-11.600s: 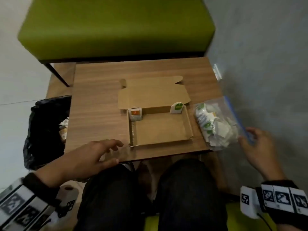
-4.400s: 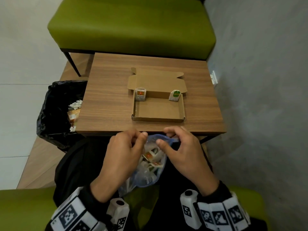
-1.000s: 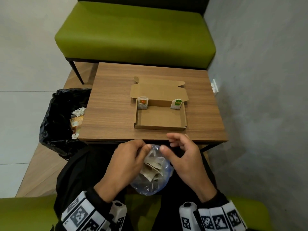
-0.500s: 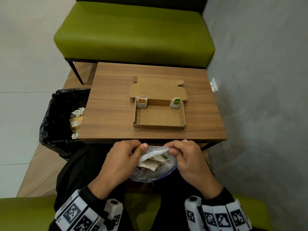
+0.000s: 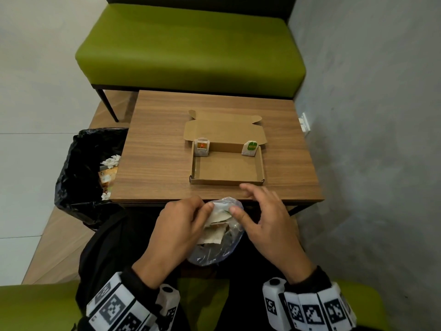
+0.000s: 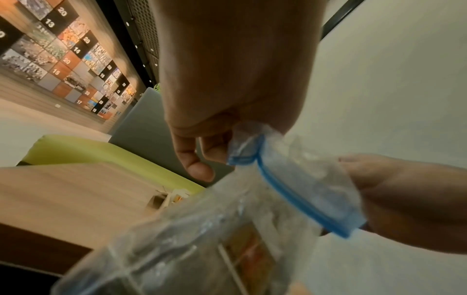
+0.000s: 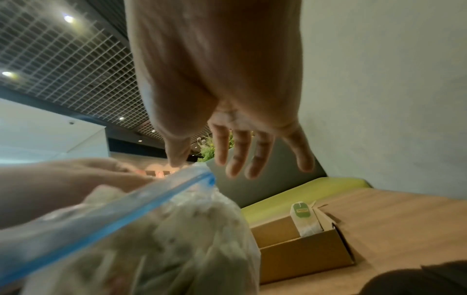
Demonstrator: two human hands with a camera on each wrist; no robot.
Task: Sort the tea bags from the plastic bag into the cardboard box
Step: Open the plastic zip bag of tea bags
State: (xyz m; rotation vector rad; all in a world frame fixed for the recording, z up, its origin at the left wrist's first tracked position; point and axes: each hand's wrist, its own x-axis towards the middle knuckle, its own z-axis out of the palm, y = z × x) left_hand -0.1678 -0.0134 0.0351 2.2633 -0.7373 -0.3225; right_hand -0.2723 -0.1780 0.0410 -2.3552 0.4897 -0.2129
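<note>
A clear plastic bag with a blue zip rim lies in my lap, holding several tea bags. My left hand pinches the bag's rim at its left side. My right hand hovers at the bag's right side with fingers spread; only its thumb touches the rim. The open cardboard box sits on the table beyond the hands. An orange-tagged tea bag stands in its back left corner and a green-tagged one in its back right corner.
The wooden table stands in front of my knees, with a green bench behind it. A black-lined bin with wrappers sits left of the table. A grey wall runs along the right.
My right hand has let go of its pinch on the bag's rim and spread its fingers up toward the table edge. The left hand keeps its hold.
</note>
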